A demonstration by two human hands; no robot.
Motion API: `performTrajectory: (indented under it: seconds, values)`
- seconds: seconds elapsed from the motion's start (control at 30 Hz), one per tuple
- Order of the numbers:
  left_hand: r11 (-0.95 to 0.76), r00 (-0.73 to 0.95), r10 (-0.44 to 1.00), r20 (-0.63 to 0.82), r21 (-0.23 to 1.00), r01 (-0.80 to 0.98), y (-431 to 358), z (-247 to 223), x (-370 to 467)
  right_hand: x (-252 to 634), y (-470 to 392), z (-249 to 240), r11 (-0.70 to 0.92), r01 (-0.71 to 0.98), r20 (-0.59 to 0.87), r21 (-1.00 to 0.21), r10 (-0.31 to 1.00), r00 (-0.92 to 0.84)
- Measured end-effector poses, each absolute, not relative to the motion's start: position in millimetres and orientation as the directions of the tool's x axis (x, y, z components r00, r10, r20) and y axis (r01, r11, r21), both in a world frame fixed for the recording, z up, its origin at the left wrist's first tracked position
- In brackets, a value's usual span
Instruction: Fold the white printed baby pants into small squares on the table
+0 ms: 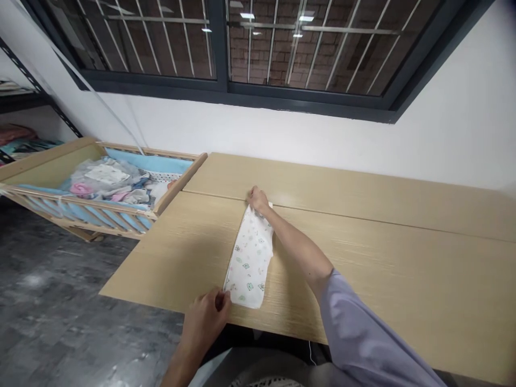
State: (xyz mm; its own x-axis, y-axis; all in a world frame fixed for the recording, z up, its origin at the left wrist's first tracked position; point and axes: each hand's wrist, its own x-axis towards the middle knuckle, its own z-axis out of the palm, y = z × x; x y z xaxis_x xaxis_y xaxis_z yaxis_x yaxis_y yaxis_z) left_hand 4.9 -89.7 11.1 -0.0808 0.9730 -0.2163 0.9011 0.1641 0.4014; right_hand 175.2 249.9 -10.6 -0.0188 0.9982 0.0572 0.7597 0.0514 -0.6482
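A white cloth (250, 258) with small green and pink prints lies folded into a long strip on the wooden table (342, 252). My left hand (207, 314) pinches its near left corner at the table's front edge. At the far end, my right hand (258, 199) is closed on the cloth's top left corner, with the forearm reaching across from the right. The strip lies flat between both hands, its left edge straight and its right edge slightly uneven. My fingers partly hide both gripped corners.
Left of the table stands a wooden crib (161, 199) with blue lining, holding a pile of clothes and plastic bags (107, 174). Shelves (24, 102) with folded fabric stand at the far left. A barred window (226, 88) is set in the white wall behind the table.
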Motion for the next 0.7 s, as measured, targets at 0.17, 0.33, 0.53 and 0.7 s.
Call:
performTrajectory:
  seconds: [0.17,0.33,0.53,0.7]
  values:
    - [0.159,-0.094,0.97,-0.223,0.295,0.942,-89.3,13.2,3.0,175.0,237.5,-1.3,0.096,0.762,0.072,-0.641,0.995,-0.065]
    - [0.031,-0.051,0.995,0.083,0.224,0.974,-100.5,13.7,2.2,184.6,179.4,23.7,0.489,0.677,0.293,-0.55,0.872,-0.392]
    - [-0.387,0.32,0.875,0.363,0.126,0.914,-123.7,-8.2,13.1,184.7,60.0,24.1,0.872,0.313,0.216,-0.377,0.411,-0.886]
    - [-0.437,0.414,0.85,0.327,-0.003,0.899,-135.0,-26.8,16.5,187.5,19.5,-9.5,0.941,0.13,0.204,-0.313,0.201,-0.958]
